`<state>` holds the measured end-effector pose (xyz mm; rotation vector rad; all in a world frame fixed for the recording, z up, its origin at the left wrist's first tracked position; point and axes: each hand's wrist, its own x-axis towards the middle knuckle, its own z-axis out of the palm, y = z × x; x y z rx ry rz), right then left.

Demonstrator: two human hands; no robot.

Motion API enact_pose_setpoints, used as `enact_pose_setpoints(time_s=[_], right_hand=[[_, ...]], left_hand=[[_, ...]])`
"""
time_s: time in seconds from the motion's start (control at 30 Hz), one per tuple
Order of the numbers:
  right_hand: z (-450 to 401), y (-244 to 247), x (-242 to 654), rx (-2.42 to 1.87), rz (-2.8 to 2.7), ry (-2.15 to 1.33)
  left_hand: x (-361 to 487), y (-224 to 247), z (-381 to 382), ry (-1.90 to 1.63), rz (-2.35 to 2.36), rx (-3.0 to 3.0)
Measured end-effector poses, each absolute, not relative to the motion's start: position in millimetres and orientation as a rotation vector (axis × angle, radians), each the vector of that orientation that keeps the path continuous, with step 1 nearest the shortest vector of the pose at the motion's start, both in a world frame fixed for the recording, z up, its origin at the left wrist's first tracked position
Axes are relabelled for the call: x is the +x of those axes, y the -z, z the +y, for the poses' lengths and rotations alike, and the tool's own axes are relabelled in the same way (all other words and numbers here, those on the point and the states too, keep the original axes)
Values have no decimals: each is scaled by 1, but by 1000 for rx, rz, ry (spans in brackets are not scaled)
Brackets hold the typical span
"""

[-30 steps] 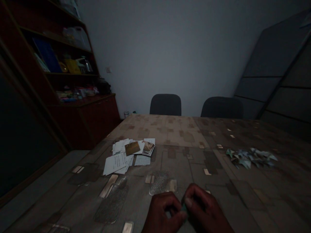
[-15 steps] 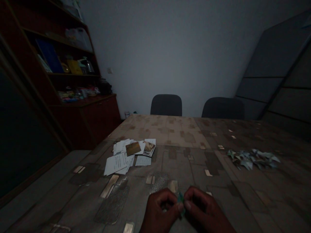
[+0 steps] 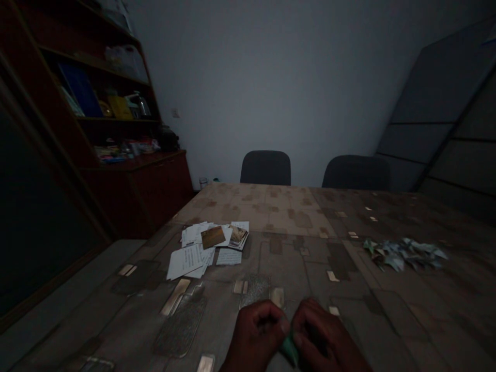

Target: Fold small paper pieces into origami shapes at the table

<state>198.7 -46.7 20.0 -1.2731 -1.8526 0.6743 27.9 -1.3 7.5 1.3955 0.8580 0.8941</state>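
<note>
Near the front edge of the view, my left hand (image 3: 258, 333) and my right hand (image 3: 320, 333) meet, each with thumb and fingers pinched. Between them is a small piece of green folded paper (image 3: 289, 350), held by both hands and partly covered by the fingertips. To the right on the table lies a pile of folded paper pieces (image 3: 403, 254), pale and greenish with pointed corners. Left of centre is a loose heap of printed cards (image 3: 189, 261), some showing text and two showing brownish pictures.
A patterned cloth (image 3: 267, 201) covers the table. Two dark chairs (image 3: 265, 168) stand at its far side against the wall. On the left is a red-brown cabinet (image 3: 155, 183) with shelves of household goods. Grey panels (image 3: 422, 98) rise at the right.
The green paper has turned between my fingers and now points downward, below the fingertips, where before it stood up between them. My hands have barely shifted.
</note>
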Motion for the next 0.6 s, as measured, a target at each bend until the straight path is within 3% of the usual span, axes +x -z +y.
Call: enact_pose_setpoints(time_s=[0.6], right_hand=[[-46, -14, 199, -1304, -1737, -887]], left_hand=[[33, 1, 3, -874, 883, 1295]])
